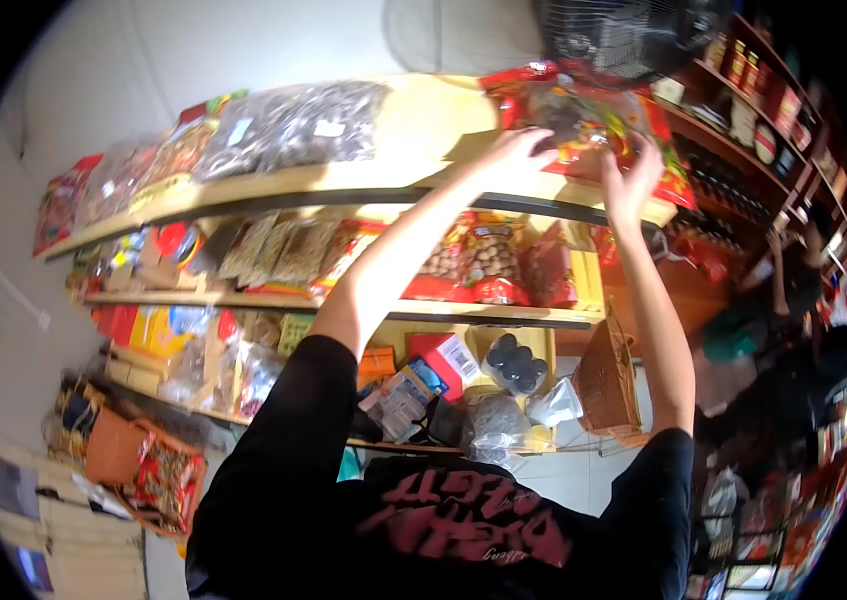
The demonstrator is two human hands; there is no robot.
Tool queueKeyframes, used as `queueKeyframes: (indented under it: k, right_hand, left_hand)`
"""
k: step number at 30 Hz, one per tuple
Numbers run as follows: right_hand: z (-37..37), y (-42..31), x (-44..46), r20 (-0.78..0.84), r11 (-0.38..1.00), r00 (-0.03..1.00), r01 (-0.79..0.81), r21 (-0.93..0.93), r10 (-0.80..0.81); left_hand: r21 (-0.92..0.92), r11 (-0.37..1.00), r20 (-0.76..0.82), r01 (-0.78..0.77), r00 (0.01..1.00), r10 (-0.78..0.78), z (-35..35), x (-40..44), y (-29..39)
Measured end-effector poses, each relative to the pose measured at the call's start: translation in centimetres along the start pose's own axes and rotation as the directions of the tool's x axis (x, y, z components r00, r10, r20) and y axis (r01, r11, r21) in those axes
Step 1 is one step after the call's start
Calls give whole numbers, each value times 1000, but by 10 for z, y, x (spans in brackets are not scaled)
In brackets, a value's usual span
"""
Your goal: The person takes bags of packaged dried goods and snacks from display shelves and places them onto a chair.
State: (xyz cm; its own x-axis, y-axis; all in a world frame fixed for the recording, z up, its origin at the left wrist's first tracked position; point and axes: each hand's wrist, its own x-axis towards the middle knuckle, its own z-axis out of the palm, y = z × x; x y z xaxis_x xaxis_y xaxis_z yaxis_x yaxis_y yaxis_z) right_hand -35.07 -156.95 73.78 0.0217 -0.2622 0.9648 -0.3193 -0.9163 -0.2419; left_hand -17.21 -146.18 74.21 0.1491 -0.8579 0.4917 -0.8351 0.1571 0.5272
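Packaging [583, 128] gleams, red-edged and dark-centred, between left hand [520, 152] and right hand [633, 182].

Black fan [633, 38], wicker basket [607, 385], small bottles [738, 65]

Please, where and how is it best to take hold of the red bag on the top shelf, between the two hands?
Probably by both sides of the red bag, coming from the shelf's front edge. It lies low and wide and looks soft, so one-sided grip may let it sag.
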Motion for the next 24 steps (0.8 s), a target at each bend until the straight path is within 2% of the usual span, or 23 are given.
queueKeyframes:
  k: [1,2,3,5,7,9,10,11,12,13,14,15,16,17,18,19,21,22,23,24]
  right_hand:
    - [-9,-18,-4,-34,994,994,101,30,-100]
    - [-14,-37,-11,-10,986,989,150,71,-150]
    - [-16,-54,-20,11,973,979,200,113,-203]
    - [-18,-71,-52,110,948,954,253,195,-277]
    - [-21,-93,-99,156,919,939,248,307,-306]
    - [-24,-105,-157,230,861,916,191,471,-329]
    - [-28,-119,-191,352,775,919,-91,626,-176]
    - [-36,-123,-227,485,770,857,-188,609,-174]
    - [-36,-126,-275,599,642,789,-388,661,-139]
    - [-42,-140,-300,650,575,739,-459,678,-176]
    - [-54,-160,-323,804,518,581,-652,554,-127]
    - [-56,-175,-364,925,337,380,-867,367,-28]
    - [-59,-189,-394,956,280,285,-914,295,-74]
    - [-63,-206,-416,972,231,200,-947,223,-120]
    - [-69,-226,-429,970,171,101,-975,140,-220]
    - [-77,-245,-440,949,132,6,-990,50,-315]
    - [-84,-284,-457,865,135,-66,-991,2,-498]
    - [-84,-303,-458,803,215,-122,-977,8,-584]
    - [-84,-318,-458,735,292,-183,-956,22,-653]
    - [-82,-331,-461,715,300,-187,-954,32,-673]
  left_hand:
    - [100,989,-149,-106,982,120,18,9,-20]
    - [222,965,-267,-140,943,198,23,-5,-14]
    - [448,873,-336,-193,868,364,22,-23,-3]
    - [415,848,-470,-328,721,509,31,-64,7]
    - [342,886,-519,-311,724,455,48,-135,2]
    - [194,964,-329,-183,913,240,80,-235,-26]
    - [85,980,-299,-178,934,196,88,-289,-30]
    - [180,967,-320,-180,919,231,91,-346,-37]
    - [264,960,-25,93,996,-90,95,-413,-46]
    - [139,917,121,373,913,-390,101,-488,-61]
    - [189,858,-31,478,876,-482,100,-555,-57]
    - [252,585,85,771,584,-807,82,-608,-41]
    - [289,295,45,911,295,-954,94,-694,-49]
    - [397,98,68,913,77,-995,88,-764,-41]
    - [391,-118,33,913,-142,-989,73,-807,-16]
    - [430,-229,-8,873,-250,-968,80,-884,-6]
    - [137,-594,-272,793,-546,-792,70,-909,66]
    - [-16,-713,-68,701,-712,-699,74,-932,84]
    - [-131,-817,165,562,-800,-577,74,-943,97]
    - [-159,-870,295,467,-819,-493,83,-951,106]
